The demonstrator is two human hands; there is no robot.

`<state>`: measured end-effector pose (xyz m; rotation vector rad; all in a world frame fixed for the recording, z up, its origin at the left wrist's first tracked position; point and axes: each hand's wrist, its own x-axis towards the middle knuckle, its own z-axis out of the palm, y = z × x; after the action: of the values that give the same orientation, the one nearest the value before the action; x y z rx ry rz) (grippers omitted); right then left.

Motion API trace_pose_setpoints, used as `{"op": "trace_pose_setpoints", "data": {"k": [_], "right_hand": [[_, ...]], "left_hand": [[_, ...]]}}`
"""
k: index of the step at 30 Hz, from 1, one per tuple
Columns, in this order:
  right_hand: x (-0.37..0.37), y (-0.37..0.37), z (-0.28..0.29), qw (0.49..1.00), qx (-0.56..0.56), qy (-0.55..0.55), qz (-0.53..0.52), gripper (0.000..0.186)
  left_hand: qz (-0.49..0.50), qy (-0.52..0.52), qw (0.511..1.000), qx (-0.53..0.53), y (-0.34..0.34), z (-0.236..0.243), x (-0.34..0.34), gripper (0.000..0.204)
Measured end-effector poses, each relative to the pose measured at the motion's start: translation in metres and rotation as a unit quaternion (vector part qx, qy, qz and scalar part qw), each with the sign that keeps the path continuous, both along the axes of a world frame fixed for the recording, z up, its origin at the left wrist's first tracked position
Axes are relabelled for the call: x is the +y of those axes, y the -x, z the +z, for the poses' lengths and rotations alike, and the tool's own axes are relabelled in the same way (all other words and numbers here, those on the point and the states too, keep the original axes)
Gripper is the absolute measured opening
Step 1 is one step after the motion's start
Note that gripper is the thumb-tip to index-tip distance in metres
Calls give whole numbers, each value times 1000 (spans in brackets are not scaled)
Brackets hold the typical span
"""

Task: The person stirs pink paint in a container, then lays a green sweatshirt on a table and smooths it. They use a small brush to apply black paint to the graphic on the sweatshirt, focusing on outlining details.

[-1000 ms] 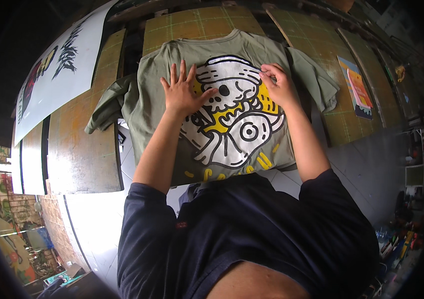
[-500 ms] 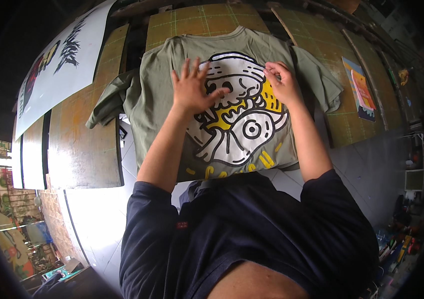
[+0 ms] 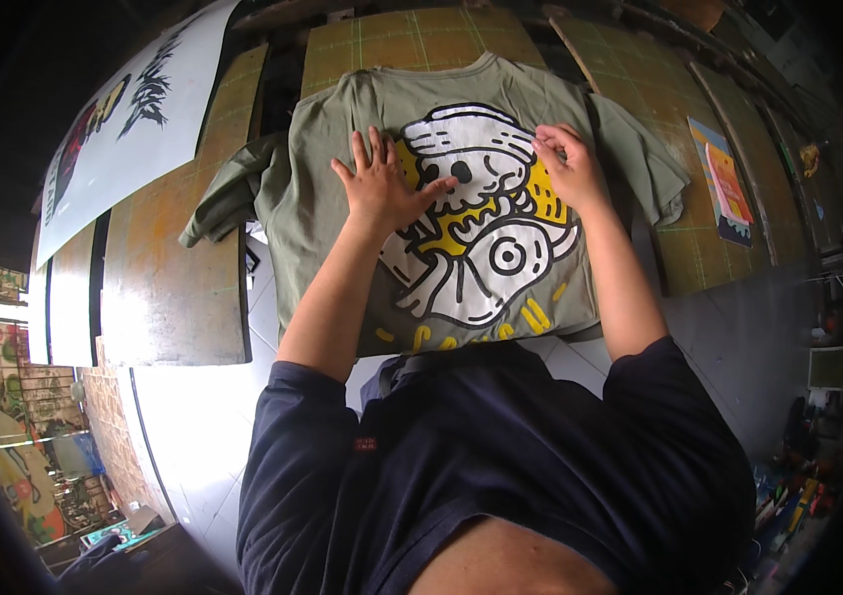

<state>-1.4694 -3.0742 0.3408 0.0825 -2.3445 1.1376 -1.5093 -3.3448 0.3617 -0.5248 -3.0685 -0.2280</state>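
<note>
An olive-green T-shirt (image 3: 327, 238) lies spread out in front of me, its collar at the far end and its sleeves out to the sides. It bears a large white, black and yellow cartoon print (image 3: 486, 213) of a skull in a cap. My left hand (image 3: 382, 188) rests palm down on the shirt at the print's left edge, fingers spread. Over the print's upper right edge is my right hand (image 3: 570, 169), fingers curled and thumb against the index finger. Whether anything sits in that pinch is too small to tell.
Under the shirt is a wooden board (image 3: 421, 40), with similar boards to the left (image 3: 174, 288) and right (image 3: 630, 89). A large white printed sheet (image 3: 179, 109) lies at the far left. Small colourful cards (image 3: 724, 183) rest on the right board. Pale tiled floor (image 3: 208, 426) shows below.
My left hand has shifted slightly left and nearer to me, uncovering more of the skull's cap. My right hand keeps its pinch at nearly the same spot. The view has turned a little.
</note>
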Motion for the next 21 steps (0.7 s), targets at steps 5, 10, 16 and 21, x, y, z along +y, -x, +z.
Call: {"op": "trace_pose_setpoints", "data": {"k": [5,10,16,21], "right_hand": [[0,1,1,1000,4,-4,0,26],[2,3,-2,1000,19,-8,9,25],[1,0,0,1000,-19,2,17,20],[1,-2,3,1000,3,4,8,22]], "left_hand": [[0,-9,1000,8,2,-3,0,114],[-10,-17,1000,11,2,0,0,109],[-21,-31,999,32,3,-3,-2,104],[-30,-15,999,18,2,3,1,105]]}}
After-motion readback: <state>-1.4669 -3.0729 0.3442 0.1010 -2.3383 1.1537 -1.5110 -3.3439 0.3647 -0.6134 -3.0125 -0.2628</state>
